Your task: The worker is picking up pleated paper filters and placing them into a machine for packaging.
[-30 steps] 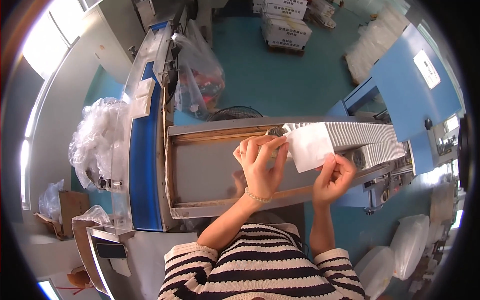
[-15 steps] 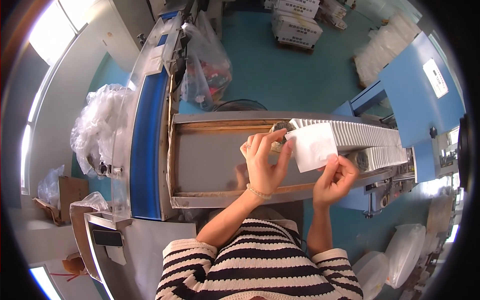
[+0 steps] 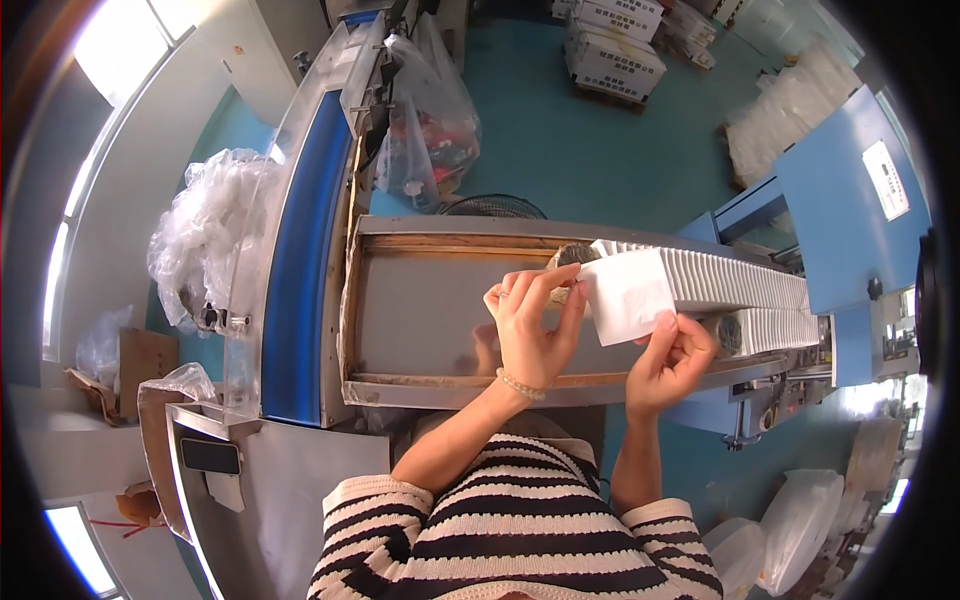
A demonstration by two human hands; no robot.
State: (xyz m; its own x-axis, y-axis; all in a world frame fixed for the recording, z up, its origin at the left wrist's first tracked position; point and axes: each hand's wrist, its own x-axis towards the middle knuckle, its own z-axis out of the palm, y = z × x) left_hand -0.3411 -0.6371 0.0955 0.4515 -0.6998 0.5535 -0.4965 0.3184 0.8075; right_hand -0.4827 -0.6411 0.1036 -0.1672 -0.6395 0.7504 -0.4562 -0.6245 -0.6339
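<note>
I hold a thin white paper square (image 3: 630, 292) up over the metal trough, with a faint mark on its face. My left hand (image 3: 532, 325), a beaded bracelet at its wrist, pinches the upper left corner between thumb and forefinger. At the lower right corner, the thumb and fingers of my right hand (image 3: 672, 362) are closed on the same piece; its other fingers are curled. Just behind it, a long row of white folded papers (image 3: 725, 275) stands on edge in the trough. A second, shorter row (image 3: 780, 330) lies nearer me, partly hidden by the right hand.
The wood-edged metal trough (image 3: 420, 310) runs across in front of me. Along its left end goes a blue conveyor belt (image 3: 300, 270). Blue machinery (image 3: 850, 200) stands at the right. Plastic bags (image 3: 430, 130), a fan (image 3: 495, 206) and stacked cartons (image 3: 615, 60) are beyond.
The view has shifted slightly, so the surroundings sit a little differently in the picture. Both hands keep their hold on the paper square, which has hardly moved.
</note>
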